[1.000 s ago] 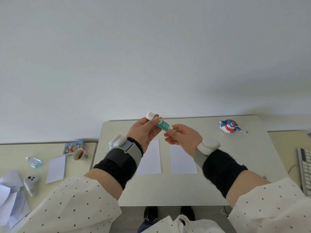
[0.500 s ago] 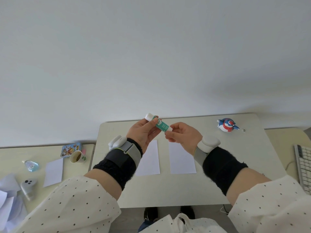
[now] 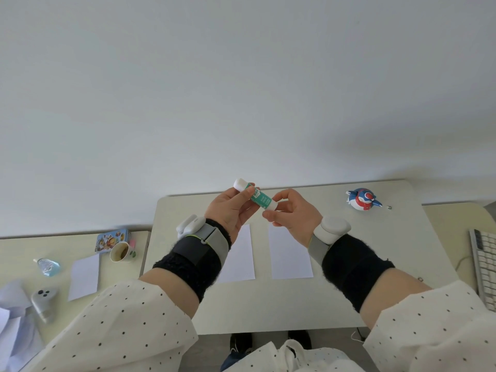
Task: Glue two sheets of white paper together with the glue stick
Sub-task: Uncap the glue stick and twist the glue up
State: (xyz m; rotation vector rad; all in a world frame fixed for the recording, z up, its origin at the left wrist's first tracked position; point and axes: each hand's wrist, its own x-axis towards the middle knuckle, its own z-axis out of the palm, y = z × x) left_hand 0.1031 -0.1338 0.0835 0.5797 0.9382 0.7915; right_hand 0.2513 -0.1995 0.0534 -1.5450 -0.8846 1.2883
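Observation:
I hold a green-and-white glue stick (image 3: pixel 259 197) in the air above the table, tilted with its white cap up and to the left. My left hand (image 3: pixel 233 210) grips the upper part near the cap. My right hand (image 3: pixel 292 214) pinches the white lower end between thumb and fingers. Two white paper sheets lie side by side on the table below my hands: the left sheet (image 3: pixel 240 260) is partly hidden by my left wrist, and the right sheet (image 3: pixel 290 255) lies next to it with a narrow gap between them.
A red-white-blue toy figure (image 3: pixel 361 199) stands at the table's (image 3: pixel 268 304) far right. A keyboard (image 3: pixel 484 267) is at the right edge. The left desk holds a paper cup (image 3: pixel 121 252), a tin, a small paper sheet (image 3: pixel 84 276), a controller (image 3: pixel 44 300) and a blue packet.
Both hands stay on the glue stick at about the same spot. My right fingers have shifted slightly on the lower end, and the head view has drifted a little.

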